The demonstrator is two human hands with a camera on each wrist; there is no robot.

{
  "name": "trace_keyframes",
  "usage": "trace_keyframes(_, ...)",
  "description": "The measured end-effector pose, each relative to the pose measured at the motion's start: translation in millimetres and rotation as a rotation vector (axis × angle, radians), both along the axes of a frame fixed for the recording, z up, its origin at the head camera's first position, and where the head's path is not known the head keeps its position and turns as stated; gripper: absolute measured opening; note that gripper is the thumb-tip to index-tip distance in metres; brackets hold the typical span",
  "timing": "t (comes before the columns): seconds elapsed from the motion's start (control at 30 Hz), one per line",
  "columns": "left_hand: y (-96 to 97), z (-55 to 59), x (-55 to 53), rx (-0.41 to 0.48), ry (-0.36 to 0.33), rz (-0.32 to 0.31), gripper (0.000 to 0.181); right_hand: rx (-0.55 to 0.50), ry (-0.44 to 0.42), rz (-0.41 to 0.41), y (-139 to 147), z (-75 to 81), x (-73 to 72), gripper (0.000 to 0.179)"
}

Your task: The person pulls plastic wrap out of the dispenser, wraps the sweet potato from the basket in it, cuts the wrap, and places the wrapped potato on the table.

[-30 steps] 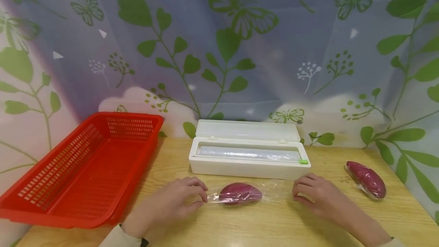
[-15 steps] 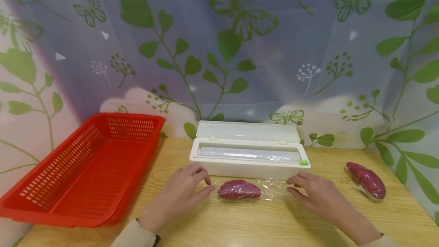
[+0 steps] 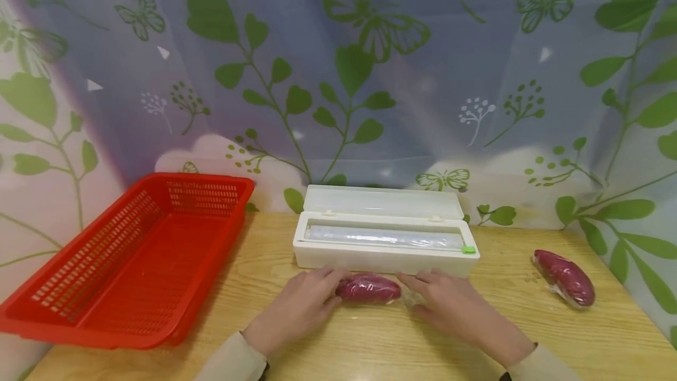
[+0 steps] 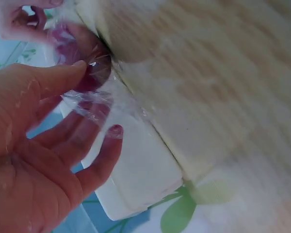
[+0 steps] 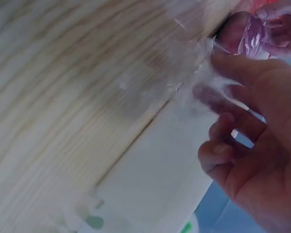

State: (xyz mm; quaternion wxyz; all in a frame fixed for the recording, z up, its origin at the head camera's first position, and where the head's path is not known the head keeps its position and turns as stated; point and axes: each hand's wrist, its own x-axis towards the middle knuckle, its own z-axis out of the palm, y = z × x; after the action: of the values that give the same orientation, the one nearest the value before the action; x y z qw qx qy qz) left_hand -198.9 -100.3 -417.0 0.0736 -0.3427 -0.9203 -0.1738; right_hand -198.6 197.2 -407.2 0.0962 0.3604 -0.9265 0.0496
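A purple-red sweet potato in clear cling film lies on the table, just in front of a white cling film box. At its left end is my left hand, thumb in front and index finger behind, gripping the wrapped end. Film spreads over the fingers in the left wrist view. My right hand pinches the film's loose end close to the sweet potato's right end, thumb and forefinger bent toward each other. Part of the film is hidden by the fingers.
The white box stands with its lid raised, a film roll inside and a green slider on its edge. A red basket stands at left. Another wrapped sweet potato lies at right.
Both hands have come inward from the film's outstretched ends to the sweet potato. The film has bunched up at the sides, and the sweet potato has shifted slightly toward the box.
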Motion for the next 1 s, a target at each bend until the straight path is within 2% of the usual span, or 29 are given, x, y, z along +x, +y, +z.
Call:
trace_keyframes(0.07, -1.6, 0.5, -2.0, 0.026, -0.08, -0.031, 0.034, -0.033, -0.064, 0.027, 1, -0.6, -2.0, 0.031)
trace_keyframes(0.13, -4.0, 2.3, -3.9, 0.063, -0.204, -0.083, 0.033, -0.093, -0.152, 0.071, 4, -0.2, -3.6, 0.019)
trace_keyframes(0.27, -10.0, 5.7, -6.3, 0.141, -0.463, -0.171, 0.032, -0.198, -0.324, 0.123, 11, 1.8, -1.8, 0.018)
trace_keyframes(0.33, -12.1, 5.5, -7.1, 0.172, -0.539, -0.17, 0.032, -0.218, -0.339, 0.122, 12, 1.4, -0.1, 0.018)
trace_keyframes(0.37, -12.7, 5.0, -7.4, 0.184, -0.553, -0.163, 0.032, -0.221, -0.328, 0.115, 12, 0.9, 1.0, 0.018)
trace_keyframes(0.43, -13.0, 3.4, -8.2, 0.204, -0.535, -0.135, 0.028, -0.213, -0.292, 0.08, 11, -0.1, 3.3, 0.02)
trace_keyframes(0.5, -12.6, 2.6, -8.4, 0.19, -0.453, -0.095, 0.024, -0.213, -0.244, 0.065, 9, -1.7, 4.6, 0.024)
trace_keyframes(0.63, -9.7, 2.5, -7.1, 0.134, -0.243, -0.025, 0.018, -0.22, -0.19, 0.056, 5, -3.2, 5.5, 0.025)
trace_keyframes(0.73, -6.8, 3.4, -6.3, 0.12, -0.19, -0.012, 0.018, -0.225, -0.183, 0.073, 2, -2.8, 5.4, 0.023)
trace_keyframes(0.8, -4.8, 4.2, -6.4, 0.112, -0.191, -0.022, 0.018, -0.249, -0.226, 0.075, 0, -2.2, 6.5, 0.021)
trace_keyframes(0.9, -2.4, 4.7, -7.0, 0.101, -0.212, -0.034, 0.02, -0.301, -0.364, 0.029, -6, -1.3, 9.7, 0.025)
trace_keyframes(1.0, -0.9, 4.5, -8.2, 0.105, -0.276, -0.031, 0.023, -0.365, -0.538, -0.06, -16, -0.6, 12.0, 0.045)
